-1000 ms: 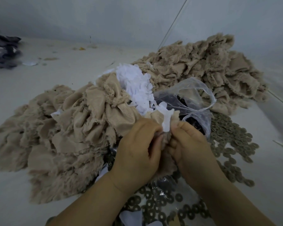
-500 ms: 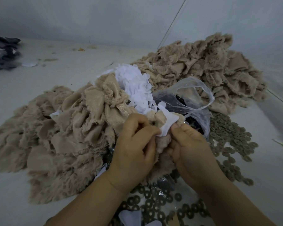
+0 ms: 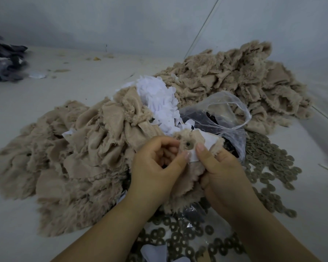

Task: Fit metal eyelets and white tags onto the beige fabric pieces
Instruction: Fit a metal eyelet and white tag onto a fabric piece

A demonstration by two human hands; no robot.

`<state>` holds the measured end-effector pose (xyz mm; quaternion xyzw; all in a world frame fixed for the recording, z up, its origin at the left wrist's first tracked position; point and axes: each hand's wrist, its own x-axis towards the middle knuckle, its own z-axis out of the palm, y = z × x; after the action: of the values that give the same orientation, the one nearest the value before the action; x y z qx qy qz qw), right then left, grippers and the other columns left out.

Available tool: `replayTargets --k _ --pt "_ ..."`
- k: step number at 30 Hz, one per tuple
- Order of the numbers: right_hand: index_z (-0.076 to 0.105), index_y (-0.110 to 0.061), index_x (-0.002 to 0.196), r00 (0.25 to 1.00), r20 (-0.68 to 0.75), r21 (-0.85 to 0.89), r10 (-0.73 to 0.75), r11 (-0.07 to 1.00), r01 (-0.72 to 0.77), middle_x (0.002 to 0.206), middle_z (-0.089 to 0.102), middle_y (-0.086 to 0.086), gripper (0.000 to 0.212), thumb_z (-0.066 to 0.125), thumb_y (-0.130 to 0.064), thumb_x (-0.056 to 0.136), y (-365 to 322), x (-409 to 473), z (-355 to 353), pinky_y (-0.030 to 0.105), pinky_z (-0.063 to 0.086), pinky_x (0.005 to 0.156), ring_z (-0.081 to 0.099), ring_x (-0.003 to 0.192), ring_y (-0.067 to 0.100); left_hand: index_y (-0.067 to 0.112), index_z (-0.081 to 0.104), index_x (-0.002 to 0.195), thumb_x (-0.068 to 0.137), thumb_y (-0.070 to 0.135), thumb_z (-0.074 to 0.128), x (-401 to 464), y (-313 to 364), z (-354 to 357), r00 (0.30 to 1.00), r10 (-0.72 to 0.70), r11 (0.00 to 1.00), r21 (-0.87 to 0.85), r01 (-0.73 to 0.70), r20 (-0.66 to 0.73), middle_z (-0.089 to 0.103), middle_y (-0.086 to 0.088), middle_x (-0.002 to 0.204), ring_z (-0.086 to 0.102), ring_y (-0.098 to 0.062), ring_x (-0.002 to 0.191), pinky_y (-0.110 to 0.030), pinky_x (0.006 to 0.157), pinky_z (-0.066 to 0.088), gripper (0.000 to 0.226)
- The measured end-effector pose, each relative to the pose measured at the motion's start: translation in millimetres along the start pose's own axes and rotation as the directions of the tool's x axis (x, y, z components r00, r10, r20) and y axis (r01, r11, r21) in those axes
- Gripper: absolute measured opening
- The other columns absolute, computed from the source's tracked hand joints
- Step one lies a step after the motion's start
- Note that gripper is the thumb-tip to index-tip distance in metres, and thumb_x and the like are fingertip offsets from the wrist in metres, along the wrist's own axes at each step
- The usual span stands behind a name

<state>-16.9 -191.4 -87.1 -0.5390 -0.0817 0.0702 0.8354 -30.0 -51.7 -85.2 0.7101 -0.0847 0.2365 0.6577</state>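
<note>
Both hands: your left hand (image 3: 155, 163) and right hand (image 3: 222, 171) meet over one beige fabric piece (image 3: 186, 173), held up just in front of you above the table (image 3: 83, 82).
Left fingers: curled, thumb tip pinching the lower edge of the white tag (image 3: 208, 142) against the fabric.
Right fingers: curled round the fabric's right side, thumb pressed on the tag just right of the eyelet.
Eyelet: one metal eyelet (image 3: 188, 145) sits on the fabric's upper face — between your two thumb tips, slightly above them.
Key relation: the eyelet lies straight ahead of both thumbs, the right thumb a touch nearer; the tag's long axis runs from lower left to upper right, under that thumb.
Step, as I judge it: seating the eyelet through tag and fabric; whether it has gone fully through cannot be told.
Supplies: loose eyelets (image 3: 269, 167) spread to your right and below your wrists; a clear plastic bag (image 3: 222, 114) just behind the work; the pile of white tags (image 3: 159, 99) behind that.
Fabric heaps: one beige heap (image 3: 68, 148) at your left, another (image 3: 235, 78) far right — which holds finished pieces I cannot tell.
</note>
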Motion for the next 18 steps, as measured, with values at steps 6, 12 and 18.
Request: replayTargets --k 6,12,18 --pt "0.069 -0.008 0.117 1.0 -0.021 0.14 0.022 0.99 -0.019 0.118 0.069 0.023 0.034 0.054 -0.029 0.096 -2.2 -0.5 4.6 0.041 0.057 0.09 0.067 0.111 0.036 0.027 0.072 0.093 0.087 0.014 0.072 4.1 -6.7 -1.6 0.99 -0.124 0.992 0.015 0.124 0.06 0.07 -0.002 0.086 0.066 -0.019 0.077 -0.027 0.069 0.056 0.015" --pt "0.066 -0.005 0.117 0.993 -0.119 0.072 -0.021 0.997 0.03 0.111 0.073 0.017 0.041 0.056 -0.035 0.091 -3.6 -1.7 7.0 0.037 0.059 0.083 0.07 0.105 0.032 0.018 0.064 0.075 0.088 0.028 0.057 4.0 -1.4 -3.7 0.993 -0.111 0.994 -0.001 0.111 0.049 0.062 0.003 0.067 0.055 -0.005 0.063 -0.02 0.059 0.048 0.018" --pt "0.07 -0.006 0.116 0.997 0.032 0.09 0.069 0.993 -0.071 0.12 0.069 0.021 0.037 0.06 -0.033 0.092 -6.6 -3.9 10.8 0.04 0.056 0.092 0.066 0.114 0.034 0.014 0.061 0.078 0.091 0.022 0.056 3.7 2.2 -1.8 1.0 -0.009 0.999 0.034 0.009 -0.002 0.06 -0.003 0.07 0.053 -0.007 0.062 -0.025 0.057 0.048 0.017"
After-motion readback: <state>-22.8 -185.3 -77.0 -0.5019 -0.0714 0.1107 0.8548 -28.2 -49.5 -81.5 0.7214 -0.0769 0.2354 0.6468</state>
